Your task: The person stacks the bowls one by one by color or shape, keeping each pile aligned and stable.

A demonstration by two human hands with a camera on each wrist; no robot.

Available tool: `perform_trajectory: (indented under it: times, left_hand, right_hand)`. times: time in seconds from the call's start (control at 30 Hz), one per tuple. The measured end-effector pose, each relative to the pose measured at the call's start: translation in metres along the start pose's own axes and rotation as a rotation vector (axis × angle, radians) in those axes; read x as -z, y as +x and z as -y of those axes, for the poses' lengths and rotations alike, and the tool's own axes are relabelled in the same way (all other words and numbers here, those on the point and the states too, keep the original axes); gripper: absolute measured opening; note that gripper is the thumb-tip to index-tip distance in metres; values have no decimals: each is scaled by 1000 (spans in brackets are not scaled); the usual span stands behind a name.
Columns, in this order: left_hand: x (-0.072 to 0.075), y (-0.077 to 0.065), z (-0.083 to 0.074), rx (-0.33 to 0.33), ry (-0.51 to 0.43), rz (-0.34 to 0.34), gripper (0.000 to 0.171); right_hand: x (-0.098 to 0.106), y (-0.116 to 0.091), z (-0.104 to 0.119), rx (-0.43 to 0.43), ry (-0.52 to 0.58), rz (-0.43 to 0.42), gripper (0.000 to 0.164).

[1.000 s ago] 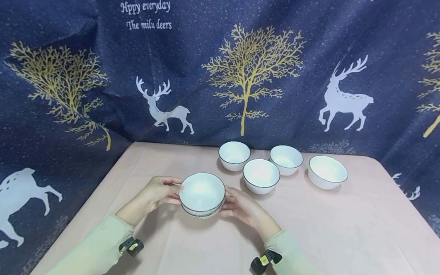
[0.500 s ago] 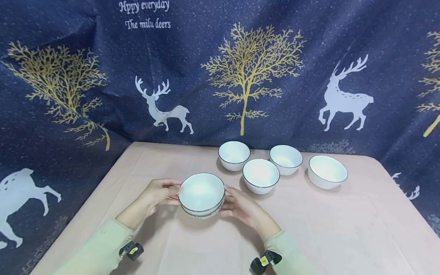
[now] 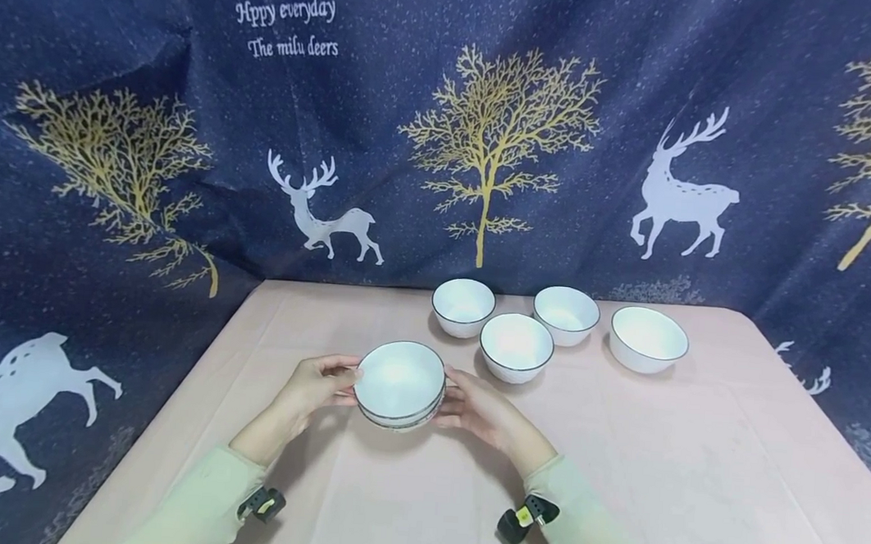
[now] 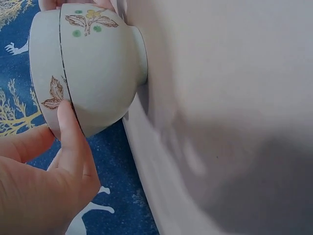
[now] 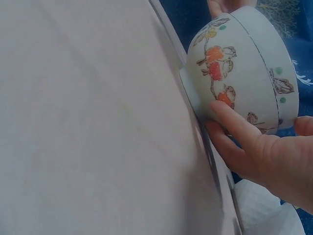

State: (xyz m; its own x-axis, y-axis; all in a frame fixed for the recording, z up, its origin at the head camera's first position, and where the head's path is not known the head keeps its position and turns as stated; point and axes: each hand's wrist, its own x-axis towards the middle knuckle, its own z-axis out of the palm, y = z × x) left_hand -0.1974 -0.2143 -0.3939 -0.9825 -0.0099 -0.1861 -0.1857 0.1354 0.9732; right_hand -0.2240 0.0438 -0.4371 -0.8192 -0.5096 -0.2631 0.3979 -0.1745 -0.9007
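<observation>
Two nested white bowls stand between my hands in the head view, foot right at the tablecloth. The upper bowl [image 3: 400, 377] has a dark rim and a plain white inside. Under it sits the lower bowl [image 4: 102, 73], painted with leaves and, in the right wrist view, red-orange birds. My left hand [image 3: 314, 389] pinches the upper bowl at its left side, a fingertip close to the seam between the two. On the other side my right hand [image 5: 264, 152] grips the stack, with fingers along the lower bowl's wall and the thumb up near the upper rim.
Behind and right of the stack, several white dark-rimmed bowls stand apart: a back left bowl [image 3: 463, 302], a front bowl [image 3: 516, 346], a back middle bowl [image 3: 566, 312] and a far right bowl [image 3: 646, 340]. A pink cloth covers the table [image 3: 691, 466]; a blue deer-print curtain [image 3: 428, 124] hangs behind.
The left forearm has shifted slightly to the right. The two nested bowls, both hands' holds and the bowls behind stay as they were.
</observation>
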Motion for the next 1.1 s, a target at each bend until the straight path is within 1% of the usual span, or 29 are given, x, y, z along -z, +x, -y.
perform_trajectory:
  times: [0.27, 0.43, 0.77, 0.93, 1.1]
  left_hand:
    - [-3, -7, 1, -25, 14, 3, 38]
    - [-5, -8, 1, -40, 25, -13, 38]
    - [-5, -8, 2, -45, 21, -53, 38]
    - [-6, -9, 3, -59, 16, -65, 38]
    - [-7, -10, 3, -75, 25, -72, 37]
  right_hand:
    - [3, -4, 1, 8, -2, 0, 60]
    - [3, -6, 3, 11, -10, -12, 59]
    - [2, -5, 2, 30, -6, -27, 58]
    - [2, -6, 2, 37, -4, -18, 58]
    - [2, -6, 1, 52, -3, 8, 56]
